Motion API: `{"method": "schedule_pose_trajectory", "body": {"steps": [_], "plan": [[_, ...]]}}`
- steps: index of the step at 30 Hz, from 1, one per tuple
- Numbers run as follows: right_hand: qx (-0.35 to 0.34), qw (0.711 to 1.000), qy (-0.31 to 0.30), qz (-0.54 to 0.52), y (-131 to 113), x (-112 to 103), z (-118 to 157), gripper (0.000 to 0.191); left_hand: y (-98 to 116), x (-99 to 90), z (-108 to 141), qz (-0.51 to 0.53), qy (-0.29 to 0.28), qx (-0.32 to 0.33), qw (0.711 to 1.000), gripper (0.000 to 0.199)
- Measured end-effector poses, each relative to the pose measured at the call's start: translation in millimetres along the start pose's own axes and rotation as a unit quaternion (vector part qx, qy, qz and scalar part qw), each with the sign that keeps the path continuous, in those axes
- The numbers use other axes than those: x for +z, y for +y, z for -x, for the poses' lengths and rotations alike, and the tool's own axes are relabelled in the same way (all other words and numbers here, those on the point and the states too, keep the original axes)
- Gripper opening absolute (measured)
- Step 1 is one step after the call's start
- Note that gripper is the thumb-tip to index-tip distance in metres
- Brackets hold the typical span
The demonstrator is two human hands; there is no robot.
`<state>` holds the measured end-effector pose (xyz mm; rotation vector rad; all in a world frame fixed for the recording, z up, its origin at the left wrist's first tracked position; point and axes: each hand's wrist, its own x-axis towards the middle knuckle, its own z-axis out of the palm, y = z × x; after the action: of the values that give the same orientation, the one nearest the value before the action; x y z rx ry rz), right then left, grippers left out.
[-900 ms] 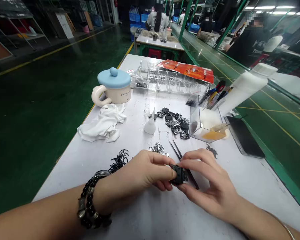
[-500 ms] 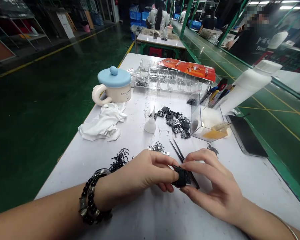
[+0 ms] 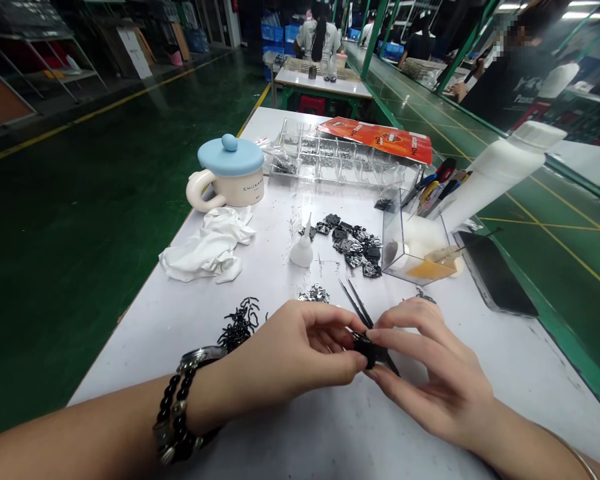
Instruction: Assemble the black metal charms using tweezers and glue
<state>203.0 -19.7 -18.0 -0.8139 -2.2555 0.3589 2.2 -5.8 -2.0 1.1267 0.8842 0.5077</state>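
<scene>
Between the fingertips of both hands is a small black plastic part, partly covered by the fingers. My left hand pinches it from the left, thumb below and forefinger above. From the other side my right hand grips it with thumb and fingertips. Black tweezers lie on the table just behind the part, their lower end partly hidden by the right hand. Beyond my left hand sits a heap of small silvery metal pieces. Thin black pieces are piled beside my left wrist.
Farther back are black parts with metal inserts, a white nozzle bottle, a white cloth and a lidded mug. A clear divided tray stands behind. At right are a clear box, a white bottle and a phone.
The black part has turned between my fingers and shows a narrower side. My left thumb has shifted to its lower edge. The things on the table stay where they were.
</scene>
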Motion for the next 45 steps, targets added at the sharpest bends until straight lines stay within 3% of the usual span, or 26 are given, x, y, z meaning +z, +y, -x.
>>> {"method": "schedule_pose_trajectory", "body": {"steps": [3,6,10,14,25,45], "plan": [[-0.007,1.0,0.016,-0.011,0.1,0.8,0.3,0.032,-2.9,0.7,2.4,-0.083,0.021,0.079,0.993,0.018],[-0.011,0.999,0.014,-0.043,1.4,0.7,1.6,0.038,-6.0,0.9,4.8,-0.177,0.058,0.181,0.966,0.02],[0.002,0.997,0.01,-0.079,3.7,-0.8,3.2,0.04,-10.3,2.6,5.8,-0.293,0.122,0.34,0.885,0.023],[0.003,0.997,0.002,-0.08,3.3,-1.8,2.2,0.029,-11.9,5.8,6.2,-0.377,0.152,0.416,0.813,0.022],[-0.016,0.998,0.014,-0.065,0.5,-3.9,-0.4,0.016,-10.8,8.5,9.0,-0.461,0.167,0.449,0.747,0.024],[-0.024,0.999,0.027,-0.038,-0.4,-5.3,-0.2,0.016,-11.9,8.1,5.7,-0.474,0.16,0.471,0.726,0.019]]}}
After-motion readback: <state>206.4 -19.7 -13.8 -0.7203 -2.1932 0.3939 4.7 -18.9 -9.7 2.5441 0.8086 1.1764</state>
